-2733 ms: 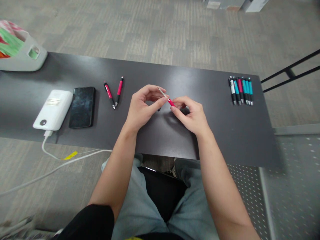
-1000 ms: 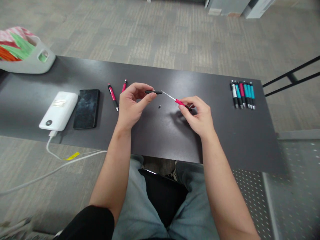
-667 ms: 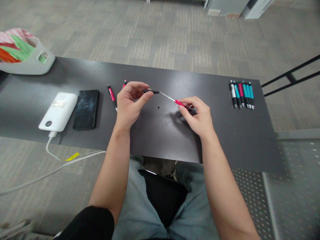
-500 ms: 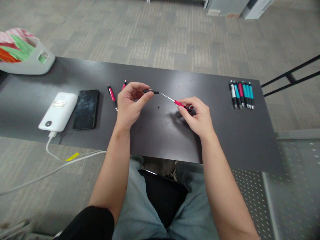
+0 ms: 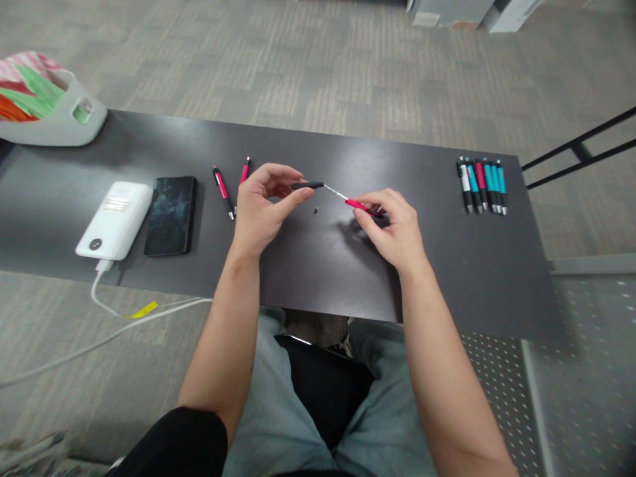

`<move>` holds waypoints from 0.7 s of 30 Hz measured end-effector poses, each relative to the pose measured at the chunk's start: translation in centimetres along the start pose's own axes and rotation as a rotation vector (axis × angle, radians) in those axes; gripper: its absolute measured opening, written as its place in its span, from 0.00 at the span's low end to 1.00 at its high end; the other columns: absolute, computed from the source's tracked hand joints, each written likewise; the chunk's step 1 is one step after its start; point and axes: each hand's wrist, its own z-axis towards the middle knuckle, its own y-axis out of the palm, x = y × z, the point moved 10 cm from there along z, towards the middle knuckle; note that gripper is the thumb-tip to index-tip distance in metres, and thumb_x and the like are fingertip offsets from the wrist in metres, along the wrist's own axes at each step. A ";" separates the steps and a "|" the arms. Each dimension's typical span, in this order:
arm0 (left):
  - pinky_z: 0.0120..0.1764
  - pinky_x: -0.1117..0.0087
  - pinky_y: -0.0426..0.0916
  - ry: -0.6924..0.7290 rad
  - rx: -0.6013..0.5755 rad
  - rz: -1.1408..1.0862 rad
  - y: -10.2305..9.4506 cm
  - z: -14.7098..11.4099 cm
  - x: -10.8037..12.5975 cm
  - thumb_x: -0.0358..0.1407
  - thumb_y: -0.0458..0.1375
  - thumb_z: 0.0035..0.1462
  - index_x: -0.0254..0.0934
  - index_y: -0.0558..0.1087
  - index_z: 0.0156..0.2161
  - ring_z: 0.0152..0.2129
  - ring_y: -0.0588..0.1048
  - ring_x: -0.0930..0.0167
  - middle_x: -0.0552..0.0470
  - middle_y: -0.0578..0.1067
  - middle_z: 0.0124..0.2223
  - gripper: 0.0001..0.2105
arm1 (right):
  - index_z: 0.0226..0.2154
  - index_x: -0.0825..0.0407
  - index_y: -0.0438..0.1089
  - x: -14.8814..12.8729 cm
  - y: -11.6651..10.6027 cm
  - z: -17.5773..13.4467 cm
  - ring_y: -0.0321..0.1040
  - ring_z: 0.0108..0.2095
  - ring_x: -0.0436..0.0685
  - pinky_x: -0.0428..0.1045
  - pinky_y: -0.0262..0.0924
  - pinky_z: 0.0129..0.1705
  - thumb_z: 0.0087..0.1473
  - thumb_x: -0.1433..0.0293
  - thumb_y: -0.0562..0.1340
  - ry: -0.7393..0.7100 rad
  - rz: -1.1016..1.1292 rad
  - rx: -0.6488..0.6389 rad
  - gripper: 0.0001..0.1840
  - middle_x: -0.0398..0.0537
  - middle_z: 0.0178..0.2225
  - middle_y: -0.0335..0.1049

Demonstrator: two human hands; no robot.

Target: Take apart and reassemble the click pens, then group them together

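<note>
Between thumb and fingers, my left hand [image 5: 263,205] pinches a black pen grip [image 5: 308,185]. My right hand [image 5: 391,224] holds the red pen barrel [image 5: 356,204], its black end tucked under the fingers. A thin pale refill [image 5: 336,192] runs out of the red barrel, and its tip is at the open end of the black grip. Below it a tiny metal pen tip [image 5: 316,211] lies on the dark table [image 5: 328,278]. Two red and black pens, one [image 5: 223,192] fully in view and one [image 5: 245,169] partly behind my left hand, lie to the left.
A black phone [image 5: 170,215] and a white power bank [image 5: 115,220] with a white cable [image 5: 99,285] lie at left. A white basket [image 5: 59,129] with colourful contents stands at the far left corner. Several pens [image 5: 481,185] are lined up at right.
The black grip in my left hand has shifted slightly right, towards the red barrel, so less of the refill shows between them. My right hand has stayed nearly still.
</note>
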 end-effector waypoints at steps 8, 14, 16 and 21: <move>0.35 0.67 0.71 0.041 0.020 0.044 -0.1 -0.3 1.3 0.51 0.76 0.49 0.41 0.82 0.38 0.31 0.77 0.69 0.51 0.81 0.36 0.18 | 0.44 0.36 0.77 -0.2 -0.5 0.0 0.71 0.42 0.65 0.64 0.63 0.47 0.62 0.67 0.67 -0.075 -0.025 0.057 0.09 0.46 0.41 0.77; 0.38 0.66 0.71 0.082 -0.021 0.135 0.3 -0.4 1.9 0.43 0.74 0.56 0.42 0.84 0.40 0.33 0.77 0.68 0.50 0.82 0.38 0.10 | 0.45 0.36 0.76 -0.4 -0.6 0.0 0.70 0.43 0.65 0.65 0.64 0.48 0.63 0.67 0.67 -0.078 -0.046 0.058 0.09 0.46 0.42 0.77; 0.38 0.66 0.70 0.104 -0.045 0.175 0.5 -0.4 2.1 0.41 0.73 0.57 0.42 0.84 0.40 0.33 0.76 0.68 0.51 0.82 0.37 0.09 | 0.45 0.36 0.76 -0.4 -0.6 0.0 0.70 0.43 0.65 0.65 0.63 0.48 0.63 0.67 0.67 -0.079 -0.057 0.057 0.09 0.47 0.42 0.77; 0.38 0.66 0.71 0.121 -0.096 0.245 1.0 -0.5 2.4 0.39 0.72 0.58 0.42 0.84 0.40 0.31 0.75 0.68 0.51 0.81 0.36 0.06 | 0.45 0.37 0.77 -0.3 -0.8 -0.1 0.70 0.44 0.66 0.66 0.63 0.50 0.64 0.66 0.67 -0.075 -0.099 0.066 0.08 0.48 0.43 0.76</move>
